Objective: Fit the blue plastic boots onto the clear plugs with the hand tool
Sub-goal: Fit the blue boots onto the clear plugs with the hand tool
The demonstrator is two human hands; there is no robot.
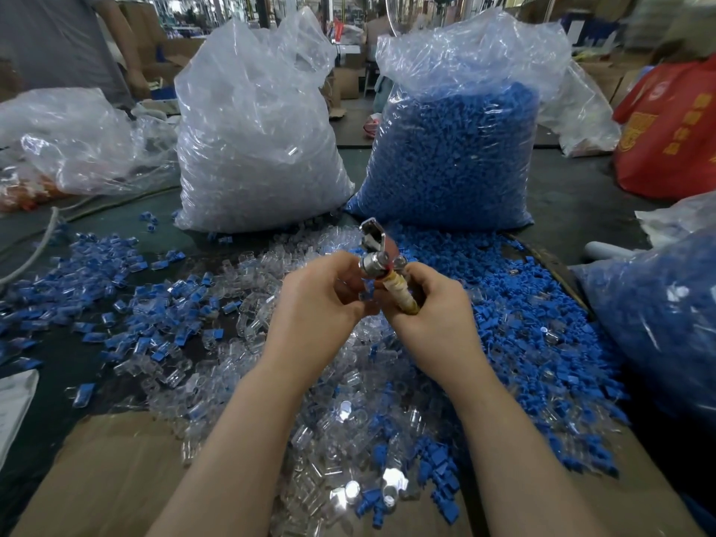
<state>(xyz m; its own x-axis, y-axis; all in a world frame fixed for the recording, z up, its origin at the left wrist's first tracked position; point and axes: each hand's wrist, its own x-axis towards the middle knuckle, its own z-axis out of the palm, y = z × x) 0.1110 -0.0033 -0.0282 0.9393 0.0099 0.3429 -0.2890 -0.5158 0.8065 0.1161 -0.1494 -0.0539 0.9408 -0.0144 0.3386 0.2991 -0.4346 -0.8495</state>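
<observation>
1. Both hands meet mid-scene, above the loose parts. R hand is wrapped round the taped handle of the hand tool; its metal head points up and away toward the far bags.
2. L hand has fingers curled in at the tool's head, w/ a bit of blue showing between the two hands, prob a blue boot. Can't tell if a clear plug is in there too; fingers hide it.
3. Step in hand, my read: seating or pressing a piece at the tool head, i.e. mid-fit, not picking stock.
4. Stock: clear plugs heaped on the table under and near the forearms; loose blue boots spread to the right. Mixed blue-and-clear pieces lie scattered left, poss finished ones, too small to say.
5. Far side: bag of clear plugs left of centre, bag of blue boots just beside it on the right. Another blue-filled bag at right edge. Cardboard lies under the near pile.
6. Next move calls for: boot lined up square w/ plug at the head, L fingers clear of the pinch pt, then a firm R-hand squeeze.
7. After that, drop the done piece left, grab fresh plug + boot from the piles.
</observation>
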